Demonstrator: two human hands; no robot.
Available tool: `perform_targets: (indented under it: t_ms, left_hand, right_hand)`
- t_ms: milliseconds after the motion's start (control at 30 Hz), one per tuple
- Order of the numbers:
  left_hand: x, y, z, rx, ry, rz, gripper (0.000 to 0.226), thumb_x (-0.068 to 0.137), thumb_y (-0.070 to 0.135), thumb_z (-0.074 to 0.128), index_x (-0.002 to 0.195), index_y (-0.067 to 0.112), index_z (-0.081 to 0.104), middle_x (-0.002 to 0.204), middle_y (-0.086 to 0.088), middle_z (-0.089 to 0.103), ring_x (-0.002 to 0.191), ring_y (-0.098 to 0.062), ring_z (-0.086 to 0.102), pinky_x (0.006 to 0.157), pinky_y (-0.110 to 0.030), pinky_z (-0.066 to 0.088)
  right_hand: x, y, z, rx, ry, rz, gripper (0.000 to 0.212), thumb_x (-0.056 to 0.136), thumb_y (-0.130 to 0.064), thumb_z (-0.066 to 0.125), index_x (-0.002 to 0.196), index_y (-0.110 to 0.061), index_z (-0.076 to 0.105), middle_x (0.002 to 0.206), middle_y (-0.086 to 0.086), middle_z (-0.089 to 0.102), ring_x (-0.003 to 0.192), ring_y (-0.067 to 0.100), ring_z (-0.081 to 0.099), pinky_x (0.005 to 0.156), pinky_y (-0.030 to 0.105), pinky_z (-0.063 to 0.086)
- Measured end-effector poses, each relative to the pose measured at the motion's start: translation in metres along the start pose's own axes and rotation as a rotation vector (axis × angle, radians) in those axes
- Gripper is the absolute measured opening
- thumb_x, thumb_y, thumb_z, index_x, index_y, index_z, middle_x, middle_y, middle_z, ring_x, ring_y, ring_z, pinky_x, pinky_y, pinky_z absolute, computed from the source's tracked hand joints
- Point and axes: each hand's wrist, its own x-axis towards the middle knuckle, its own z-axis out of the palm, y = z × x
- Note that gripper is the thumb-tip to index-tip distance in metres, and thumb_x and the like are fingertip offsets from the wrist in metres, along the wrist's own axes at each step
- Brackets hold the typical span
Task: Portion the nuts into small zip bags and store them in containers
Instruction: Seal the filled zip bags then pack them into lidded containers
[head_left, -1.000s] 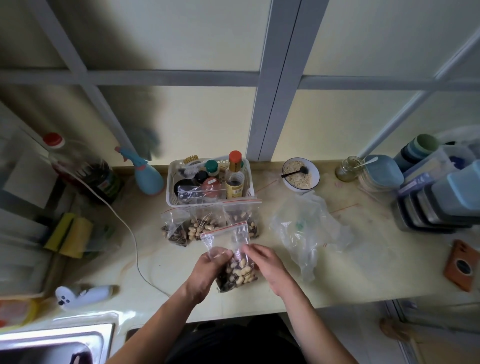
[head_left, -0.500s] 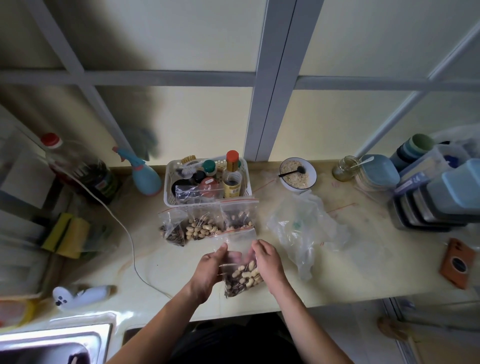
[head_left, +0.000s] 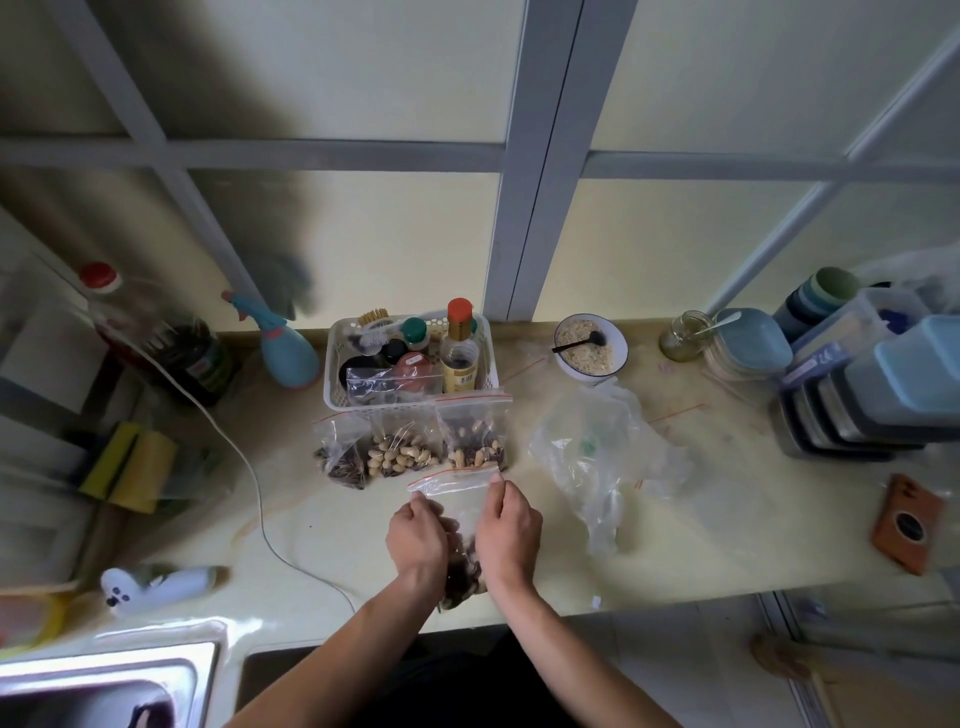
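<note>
A small clear zip bag with a red seal strip lies on the counter between my hands, peanuts and dark seeds at its bottom. My left hand grips its left side and my right hand pinches its right edge near the seal. Three filled zip bags stand behind it: one of dark seeds, one of peanuts and one mixed. Stacked lidded containers sit at the far right.
A white basket of bottles stands behind the bags. A crumpled clear plastic bag lies to the right, a bowl of oats with a black spoon behind it. A white cable crosses the counter left; a sink is bottom left.
My hands have slid up the bag from its filled bottom toward the seal, and the bag now lies flatter and stretched toward the back.
</note>
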Motion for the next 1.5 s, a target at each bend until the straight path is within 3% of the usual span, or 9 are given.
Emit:
perform_targets:
  t_ms: [133, 267, 400, 600, 833, 1033, 1200, 1333, 1500]
  left_hand:
    - [0.002, 0.002, -0.002, -0.019, -0.022, 0.062, 0.046, 0.106, 0.03, 0.036, 0.077, 0.001, 0.058, 0.053, -0.013, 0.061, 0.039, -0.023, 0.05, 0.043, -0.029, 0.043]
    - [-0.003, 0.002, -0.011, 0.034, -0.159, 0.175, 0.049, 0.107, 0.03, 0.037, 0.077, -0.002, 0.059, 0.056, -0.016, 0.064, 0.045, -0.026, 0.056, 0.044, -0.028, 0.047]
    - [-0.009, 0.001, -0.012, -0.031, -0.229, 0.173, 0.048, 0.108, 0.027, 0.037, 0.082, -0.008, 0.059, 0.062, -0.025, 0.066, 0.045, -0.026, 0.056, 0.042, -0.025, 0.045]
    - [-0.006, 0.006, -0.017, -0.091, -0.412, 0.06, 0.045, 0.106, 0.032, 0.04, 0.095, -0.007, 0.059, 0.072, -0.027, 0.065, 0.051, -0.03, 0.06, 0.047, -0.027, 0.045]
    - [0.002, -0.002, -0.02, 0.002, -0.5, 0.115, 0.048, 0.102, 0.039, 0.051, 0.082, 0.0, 0.071, 0.081, -0.027, 0.071, 0.067, -0.036, 0.065, 0.06, -0.033, 0.05]
    - [0.011, -0.005, -0.017, -0.009, -0.441, 0.103, 0.044, 0.106, 0.03, 0.045, 0.093, -0.002, 0.073, 0.087, -0.027, 0.074, 0.083, -0.041, 0.072, 0.086, -0.046, 0.058]
    - [0.017, -0.006, -0.015, -0.013, -0.389, 0.083, 0.052, 0.106, 0.032, 0.044, 0.092, -0.014, 0.063, 0.082, -0.027, 0.073, 0.078, -0.046, 0.069, 0.072, -0.042, 0.058]
    - [0.018, -0.006, -0.016, 0.019, -0.387, 0.086, 0.063, 0.108, 0.04, 0.036, 0.09, -0.016, 0.057, 0.078, -0.028, 0.072, 0.067, -0.039, 0.071, 0.069, -0.042, 0.057]
    - [0.015, -0.008, -0.008, -0.017, -0.3, -0.029, 0.057, 0.109, 0.039, 0.031, 0.093, -0.007, 0.061, 0.077, -0.021, 0.073, 0.051, -0.03, 0.065, 0.049, -0.029, 0.053]
  right_hand:
    - [0.003, -0.007, -0.009, 0.109, -0.1, 0.143, 0.042, 0.103, -0.021, 0.043, 0.062, -0.014, 0.05, 0.053, 0.001, 0.061, 0.062, 0.028, 0.056, 0.061, 0.035, 0.032]
    - [0.011, -0.006, -0.015, 0.136, -0.222, 0.224, 0.045, 0.103, -0.033, 0.043, 0.073, -0.008, 0.064, 0.052, -0.004, 0.064, 0.051, 0.004, 0.06, 0.051, 0.016, 0.04]
    - [0.015, 0.005, -0.013, 0.175, -0.125, 0.251, 0.047, 0.106, -0.033, 0.039, 0.071, -0.013, 0.062, 0.051, 0.001, 0.066, 0.051, 0.003, 0.061, 0.057, 0.021, 0.042]
    - [0.013, 0.007, -0.01, 0.081, 0.026, 0.011, 0.035, 0.108, -0.026, 0.044, 0.085, -0.008, 0.064, 0.081, 0.015, 0.071, 0.081, 0.041, 0.061, 0.067, 0.04, 0.035]
    - [0.017, 0.009, -0.017, 0.163, -0.051, 0.072, 0.037, 0.102, -0.022, 0.048, 0.065, -0.016, 0.047, 0.054, -0.005, 0.058, 0.055, 0.009, 0.048, 0.06, 0.032, 0.037]
    - [0.022, 0.013, -0.013, 0.246, -0.114, 0.204, 0.029, 0.099, -0.019, 0.05, 0.071, -0.012, 0.058, 0.067, 0.002, 0.065, 0.068, 0.019, 0.058, 0.06, 0.025, 0.041]
    - [0.02, 0.008, -0.008, 0.223, -0.116, 0.162, 0.033, 0.102, -0.014, 0.045, 0.069, -0.018, 0.047, 0.055, -0.015, 0.061, 0.056, 0.002, 0.055, 0.06, 0.026, 0.04]
    - [0.018, 0.015, 0.003, 0.13, -0.11, 0.085, 0.031, 0.107, -0.034, 0.039, 0.086, -0.021, 0.057, 0.076, 0.007, 0.071, 0.076, 0.03, 0.064, 0.071, 0.036, 0.044]
    - [0.015, 0.013, 0.011, 0.015, -0.006, 0.058, 0.033, 0.109, -0.027, 0.041, 0.103, -0.005, 0.065, 0.099, 0.023, 0.072, 0.097, 0.044, 0.063, 0.077, 0.041, 0.038]
